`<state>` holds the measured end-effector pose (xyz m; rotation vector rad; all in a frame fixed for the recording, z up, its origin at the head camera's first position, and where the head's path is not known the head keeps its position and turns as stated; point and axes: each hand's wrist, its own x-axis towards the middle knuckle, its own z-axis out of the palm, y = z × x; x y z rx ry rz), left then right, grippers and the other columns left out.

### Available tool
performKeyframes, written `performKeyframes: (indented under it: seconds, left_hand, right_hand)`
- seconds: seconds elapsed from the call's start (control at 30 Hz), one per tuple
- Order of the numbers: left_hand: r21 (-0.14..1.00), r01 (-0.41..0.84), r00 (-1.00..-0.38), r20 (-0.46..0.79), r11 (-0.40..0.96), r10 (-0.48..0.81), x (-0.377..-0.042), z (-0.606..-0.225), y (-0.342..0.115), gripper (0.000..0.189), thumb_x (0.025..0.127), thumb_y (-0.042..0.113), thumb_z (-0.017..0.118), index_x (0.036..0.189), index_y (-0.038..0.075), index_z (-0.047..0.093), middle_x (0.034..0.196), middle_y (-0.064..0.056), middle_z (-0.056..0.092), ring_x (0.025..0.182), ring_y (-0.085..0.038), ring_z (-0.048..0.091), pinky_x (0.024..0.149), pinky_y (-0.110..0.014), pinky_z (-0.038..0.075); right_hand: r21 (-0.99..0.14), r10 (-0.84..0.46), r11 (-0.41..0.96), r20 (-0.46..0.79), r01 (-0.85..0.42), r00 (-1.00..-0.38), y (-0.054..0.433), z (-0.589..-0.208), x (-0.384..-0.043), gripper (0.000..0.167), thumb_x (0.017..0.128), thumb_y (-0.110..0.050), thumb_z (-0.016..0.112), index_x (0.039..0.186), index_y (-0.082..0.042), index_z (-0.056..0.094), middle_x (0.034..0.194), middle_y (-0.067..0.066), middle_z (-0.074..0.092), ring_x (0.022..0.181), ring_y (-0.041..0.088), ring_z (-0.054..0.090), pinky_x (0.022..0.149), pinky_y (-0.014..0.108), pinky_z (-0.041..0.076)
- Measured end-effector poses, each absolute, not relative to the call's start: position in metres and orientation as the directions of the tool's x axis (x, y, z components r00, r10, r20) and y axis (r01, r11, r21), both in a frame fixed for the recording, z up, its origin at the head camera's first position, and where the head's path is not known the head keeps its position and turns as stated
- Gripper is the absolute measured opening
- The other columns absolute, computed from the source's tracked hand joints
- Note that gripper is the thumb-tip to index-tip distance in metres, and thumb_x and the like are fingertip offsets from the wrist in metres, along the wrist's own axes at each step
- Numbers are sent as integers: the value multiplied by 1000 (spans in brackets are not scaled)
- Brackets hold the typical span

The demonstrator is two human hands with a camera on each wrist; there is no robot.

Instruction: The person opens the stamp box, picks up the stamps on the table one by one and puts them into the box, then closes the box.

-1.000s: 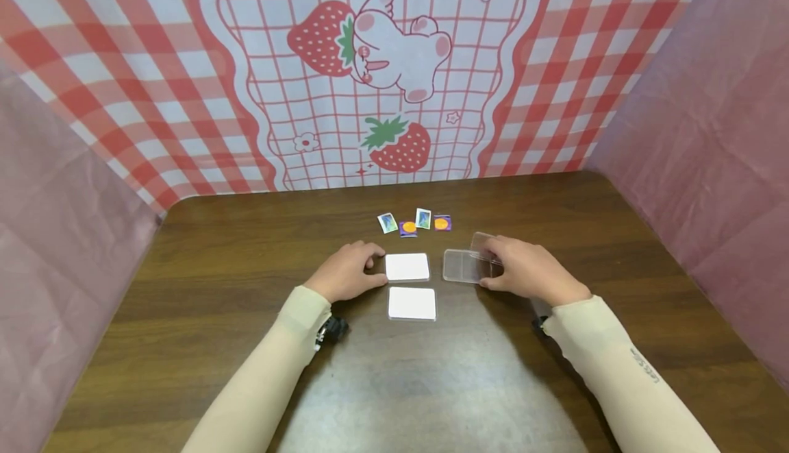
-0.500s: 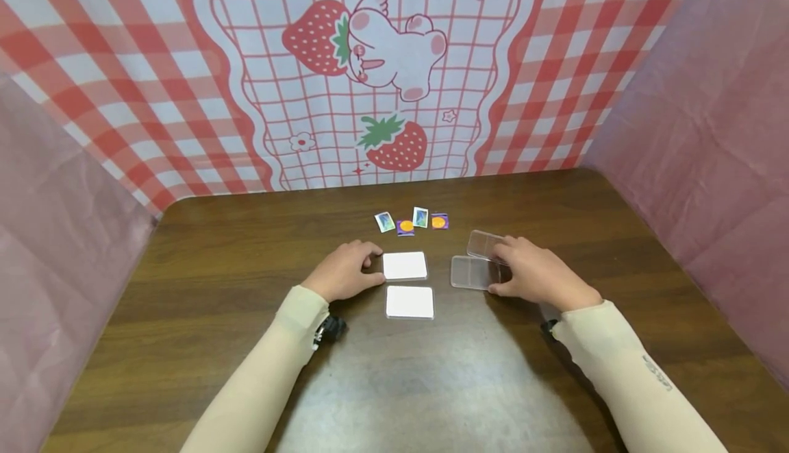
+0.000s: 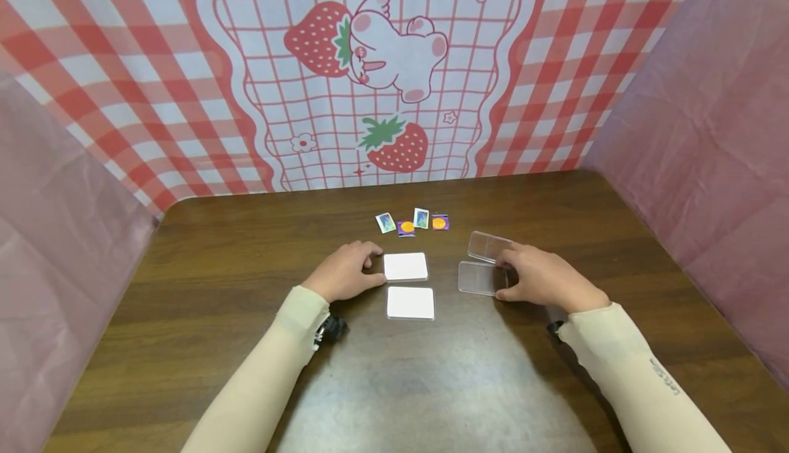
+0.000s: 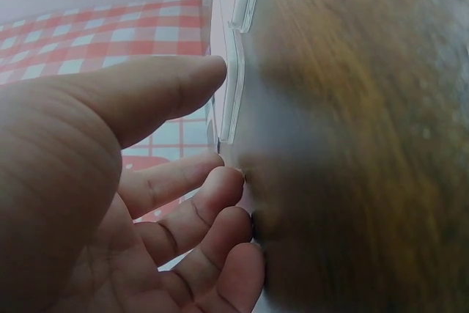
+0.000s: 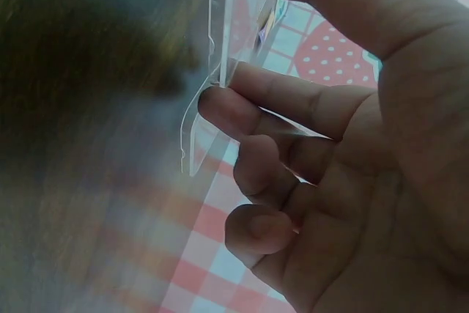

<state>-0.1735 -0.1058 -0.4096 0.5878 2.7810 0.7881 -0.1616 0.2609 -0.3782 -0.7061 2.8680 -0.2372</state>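
Note:
On the table lie two white cards in clear plastic cases, the upper case (image 3: 405,266) behind the lower case (image 3: 410,303). My left hand (image 3: 346,273) holds the upper case by its left end, thumb at the near corner and index finger at the far one. To the right are two clear, bare plastic pieces that look like case lids. My right hand (image 3: 544,278) grips the nearer lid (image 3: 477,278) by its right end, between thumb and index finger. The farther lid (image 3: 487,246) lies just behind, close to my right fingers (image 5: 229,111).
Several small picture squares lie in a row behind the cases, among them a purple square with an orange disc (image 3: 440,223) and a white-edged blue-green one (image 3: 385,223). A red-checked strawberry cloth (image 3: 394,76) hangs at the table's back edge, pink cloth (image 3: 690,138) at the sides.
My right hand has slid the nearer lid right and slightly toward me, opening a gap from the white cards. It now lies in front of the farther lid. My left hand has stayed put.

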Motion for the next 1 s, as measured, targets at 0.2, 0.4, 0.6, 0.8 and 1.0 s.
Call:
performKeyframes:
  seconds: [0.2,0.4,0.6,0.8,1.0]
  left_hand:
    - [544,314,-905,-77,778,418,-173,-408,-106,53,95,35,76,137,6,62,107,-7,64,101,-22,60,94,-43,50]
    - [547,308,-905,-83,778,417,-172,-406,-107,53,95,35,75,137,6,62,109,-7,64,102,-22,61,95,-43,50]
    - [557,309,-904,-80,771,420,-173,-404,-106,52,96,34,74,137,5,61,109,-8,65,103,-22,61,96,-43,50]
    - [559,342,-909,-8,755,418,-173,-396,-108,36,96,30,75,124,8,66,101,-3,62,92,-19,58,88,-41,50]
    - [533,403,-860,-59,744,508,-167,-386,-106,32,90,35,82,110,13,70,91,1,62,83,-15,56,79,-36,49]
  right_hand:
    - [-186,-465,880,-147,-437,-873,262,-378,-162,51,81,-38,88,117,-6,72,111,6,67,96,24,63,82,50,53]
    - [-191,-461,882,-166,-430,-872,264,-378,-162,53,81,-37,88,120,-5,72,115,9,67,106,31,64,87,53,53]
    - [-251,-444,883,-169,-397,-880,263,-373,-164,46,81,-41,88,107,-7,71,97,4,63,85,21,57,75,43,49]
    - [-272,-433,877,-94,-395,-897,250,-370,-173,38,83,-40,86,93,-11,64,83,2,55,76,18,48,67,37,40]
    - [-285,-444,862,-28,-418,-896,227,-371,-185,34,86,-35,85,104,-10,70,91,2,62,80,19,54,72,40,49]
